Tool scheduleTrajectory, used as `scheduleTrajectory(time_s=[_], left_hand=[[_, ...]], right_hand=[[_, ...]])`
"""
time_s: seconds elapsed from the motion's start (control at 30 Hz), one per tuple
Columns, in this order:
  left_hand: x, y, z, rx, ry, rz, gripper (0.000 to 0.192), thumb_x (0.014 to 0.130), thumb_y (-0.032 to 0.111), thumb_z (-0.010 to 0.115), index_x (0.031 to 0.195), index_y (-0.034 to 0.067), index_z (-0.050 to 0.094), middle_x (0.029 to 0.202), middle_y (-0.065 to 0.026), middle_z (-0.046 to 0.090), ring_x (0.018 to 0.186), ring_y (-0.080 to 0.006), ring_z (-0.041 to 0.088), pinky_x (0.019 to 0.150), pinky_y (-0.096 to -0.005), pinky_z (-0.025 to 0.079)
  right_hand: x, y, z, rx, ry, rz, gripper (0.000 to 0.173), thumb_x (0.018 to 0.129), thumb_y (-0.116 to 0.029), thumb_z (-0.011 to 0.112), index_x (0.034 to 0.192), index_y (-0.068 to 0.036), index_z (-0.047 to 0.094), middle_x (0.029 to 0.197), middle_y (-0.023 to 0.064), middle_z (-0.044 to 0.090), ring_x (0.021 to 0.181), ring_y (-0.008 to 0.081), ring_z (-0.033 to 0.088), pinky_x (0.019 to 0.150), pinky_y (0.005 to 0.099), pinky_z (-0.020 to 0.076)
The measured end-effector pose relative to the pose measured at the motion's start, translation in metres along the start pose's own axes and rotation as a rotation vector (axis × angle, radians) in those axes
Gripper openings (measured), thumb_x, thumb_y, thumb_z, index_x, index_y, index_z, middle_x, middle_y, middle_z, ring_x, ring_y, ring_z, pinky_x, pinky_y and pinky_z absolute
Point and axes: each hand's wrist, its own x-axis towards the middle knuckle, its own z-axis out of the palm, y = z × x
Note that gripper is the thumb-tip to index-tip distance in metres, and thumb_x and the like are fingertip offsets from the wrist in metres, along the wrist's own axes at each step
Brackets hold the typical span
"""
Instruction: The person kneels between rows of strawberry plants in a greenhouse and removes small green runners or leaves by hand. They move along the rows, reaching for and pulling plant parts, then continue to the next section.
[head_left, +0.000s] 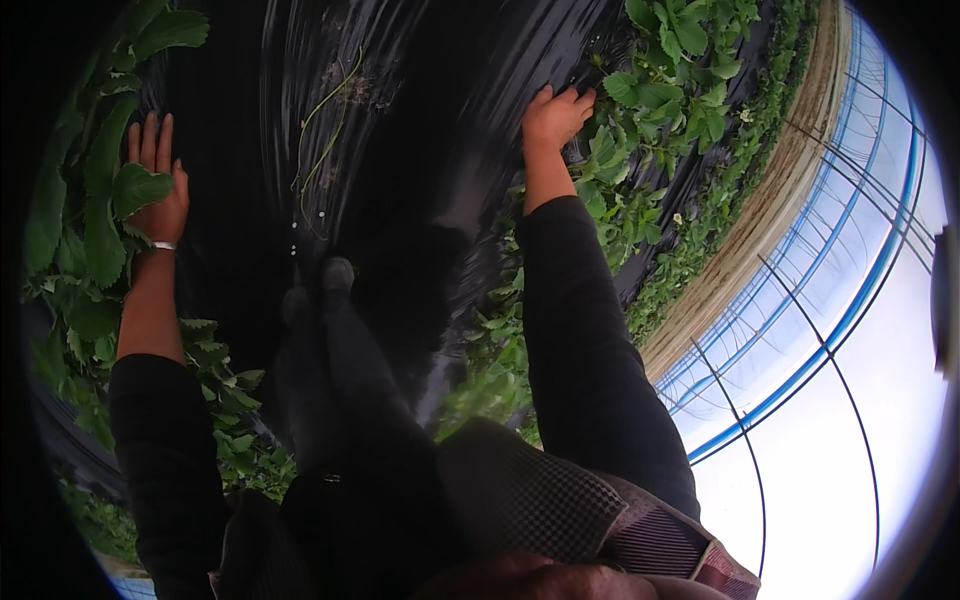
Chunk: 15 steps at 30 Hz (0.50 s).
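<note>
My left hand (159, 180) rests with fingers extended at the edge of the strawberry plants (105, 225) on the left; a leaf covers part of the palm, and a pale band circles the wrist. Over the black plastic mulch film (450, 135), my right hand (558, 116) reaches to the strawberry plants (652, 97) on the right. Its fingers are bent and spread a little, with the tips at the film beside the leaves. I see no object in either hand, though what lies under the right fingers is hidden.
Loose runner stems (330, 135) lie on the film between the rows. My shoes (337, 274) stand in this furrow. Farther right run more plants with white flowers (678, 219), a strip of bare soil (750, 240) and a greenhouse wall of plastic sheeting with blue pipes (855, 311).
</note>
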Motion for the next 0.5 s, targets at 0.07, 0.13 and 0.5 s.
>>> scheduleTrajectory(time_s=[0.07,0.13,0.5], left_hand=[[0.001,0.001,-0.001,-0.023,0.005,0.003,0.063,0.093,0.018,0.055,0.152,0.021,0.033,0.157,-0.0014,0.032,0.144,-0.0257,0.031,0.115,-0.0499,0.03],[0.001,0.002,-0.003,0.02,0.057,0.022,0.063,0.092,0.018,0.055,0.152,0.022,0.033,0.157,-0.0016,0.032,0.145,-0.0256,0.031,0.115,-0.0505,0.029],[0.007,0.011,-0.027,0.08,-0.187,-0.056,0.069,0.084,0.022,0.063,0.148,0.014,0.038,0.154,-0.0083,0.034,0.145,-0.0292,0.027,0.115,-0.0547,0.021]], right_hand=[[0.008,0.004,-0.001,0.094,0.038,-0.121,0.064,0.087,-0.031,0.065,0.136,0.004,0.043,0.148,0.0263,0.031,0.135,0.0427,0.033,0.108,0.0504,0.0353],[0.015,0.003,0.004,0.114,0.024,-0.217,0.076,0.088,-0.036,0.065,0.145,0.002,0.032,0.152,0.0259,0.027,0.14,0.0414,0.028,0.111,0.051,0.0313],[0.023,-0.002,0.024,0.058,0.133,-0.328,0.088,0.085,-0.048,0.064,0.148,0.001,0.028,0.151,0.0251,0.032,0.138,0.0422,0.033,0.109,0.0536,0.0326]])
